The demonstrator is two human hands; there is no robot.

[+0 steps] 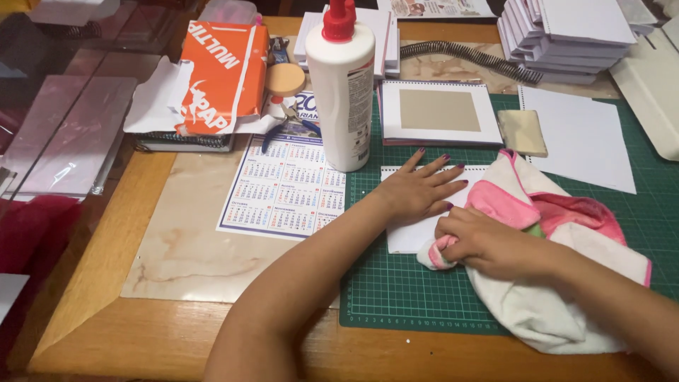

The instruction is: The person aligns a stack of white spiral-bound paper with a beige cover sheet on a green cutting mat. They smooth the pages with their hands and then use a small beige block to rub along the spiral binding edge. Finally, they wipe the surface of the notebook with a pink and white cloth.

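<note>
Firmly, our right hand point(472, 244) clenches the pink-and-white cloth point(559, 283) while our left hand point(417, 191), fingers spread, presses the white sheet point(410, 237) beside it.

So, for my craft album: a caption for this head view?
Left hand flat on white sheet, right hand bunching pink-white cloth over green cutting mat.

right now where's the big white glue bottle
In the head view, the white glue bottle with a red cap stands upright at top centre, on the calendar sheet by the green cutting mat, just beyond the left hand.
</note>
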